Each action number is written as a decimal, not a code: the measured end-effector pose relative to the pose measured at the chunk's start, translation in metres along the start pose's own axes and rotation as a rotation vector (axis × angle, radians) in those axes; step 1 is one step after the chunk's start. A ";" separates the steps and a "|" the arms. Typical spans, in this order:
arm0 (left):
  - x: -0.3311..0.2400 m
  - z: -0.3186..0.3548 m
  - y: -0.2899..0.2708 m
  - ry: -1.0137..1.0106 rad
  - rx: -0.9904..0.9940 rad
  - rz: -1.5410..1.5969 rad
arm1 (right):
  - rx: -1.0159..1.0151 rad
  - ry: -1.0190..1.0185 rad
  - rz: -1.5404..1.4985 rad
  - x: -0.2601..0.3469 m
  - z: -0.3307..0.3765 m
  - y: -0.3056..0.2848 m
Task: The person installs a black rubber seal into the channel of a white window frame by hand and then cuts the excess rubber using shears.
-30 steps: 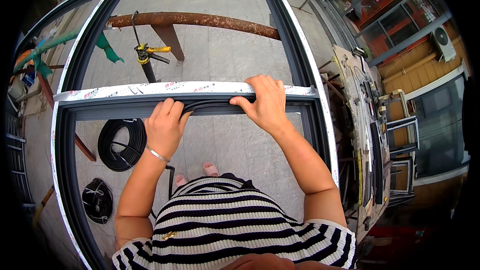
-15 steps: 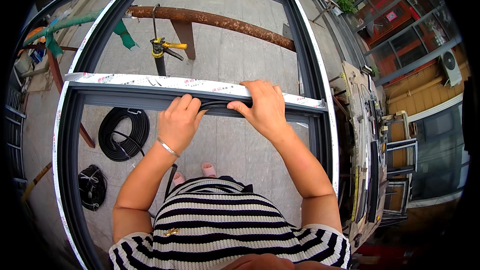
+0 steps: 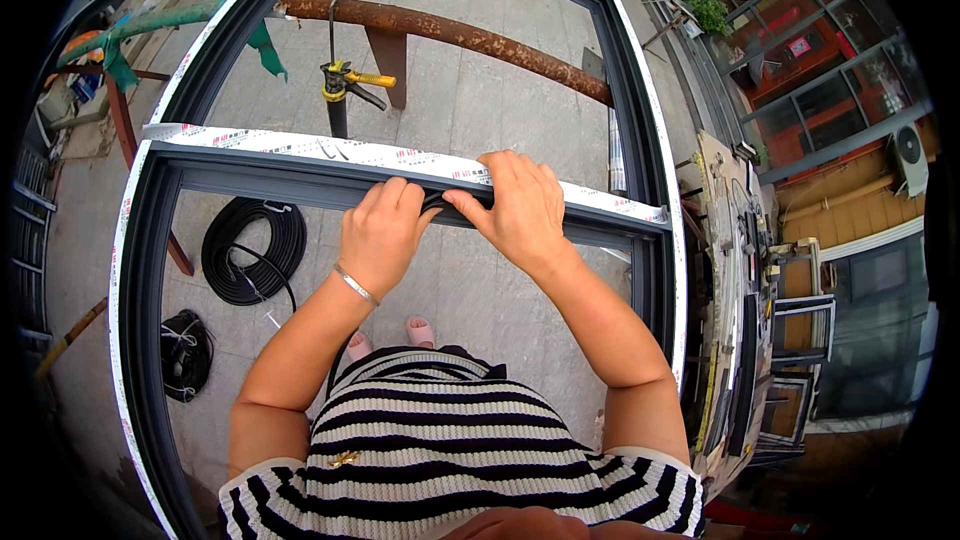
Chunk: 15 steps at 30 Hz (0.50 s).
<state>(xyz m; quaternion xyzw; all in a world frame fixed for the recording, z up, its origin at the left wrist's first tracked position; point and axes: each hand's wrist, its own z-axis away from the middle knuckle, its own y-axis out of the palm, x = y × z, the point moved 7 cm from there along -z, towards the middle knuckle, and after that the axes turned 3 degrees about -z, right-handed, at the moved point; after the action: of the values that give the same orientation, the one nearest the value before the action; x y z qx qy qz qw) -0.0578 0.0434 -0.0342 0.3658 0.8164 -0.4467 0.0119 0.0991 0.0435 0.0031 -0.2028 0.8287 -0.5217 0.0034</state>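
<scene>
A large dark grey window frame with white printed film on its faces lies across in front of me. Along its crossbar runs a groove, where a short bend of black rubber sealing strip shows between my hands. My left hand, closed, pinches the strip at the crossbar's near side. Just to its right, my right hand lays its fingers over the filmed top of the crossbar, its thumb pressing on the strip. My fingers partly hide the strip.
Below the frame's opening, a large coil of black strip and a smaller black bundle lie on the paving. A yellow-handled caulking gun hangs by a rusty pipe beyond the crossbar. A cluttered workbench stands at right.
My left hand has shifted right along the crossbar, closer to my right hand. The bend of strip between them is shorter. The view has shifted slightly.
</scene>
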 end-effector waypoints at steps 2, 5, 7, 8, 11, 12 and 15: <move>0.008 0.009 -0.002 -0.007 -0.035 0.054 | -0.023 -0.026 0.013 0.003 0.001 0.001; 0.035 0.037 -0.011 -0.226 -0.029 0.225 | -0.022 -0.009 0.041 0.006 -0.001 0.001; 0.056 0.069 -0.014 -0.423 0.033 0.320 | -0.011 0.017 0.031 0.002 0.000 0.000; 0.070 0.091 -0.012 -0.514 0.069 0.352 | -0.008 0.025 0.022 0.003 0.000 0.001; 0.124 0.169 0.014 -0.716 0.094 0.618 | -0.038 0.010 0.012 0.003 0.001 -0.003; 0.131 0.179 0.015 -0.773 0.092 0.735 | -0.048 0.003 0.014 0.002 0.001 -0.003; 0.138 0.158 -0.037 -0.566 -0.089 0.704 | -0.023 0.012 0.042 0.002 0.002 -0.001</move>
<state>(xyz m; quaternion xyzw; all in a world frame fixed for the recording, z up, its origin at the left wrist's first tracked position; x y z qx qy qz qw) -0.2296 -0.0050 -0.1505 0.4839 0.6254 -0.4621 0.4015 0.0981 0.0407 0.0030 -0.1822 0.8386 -0.5134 0.0071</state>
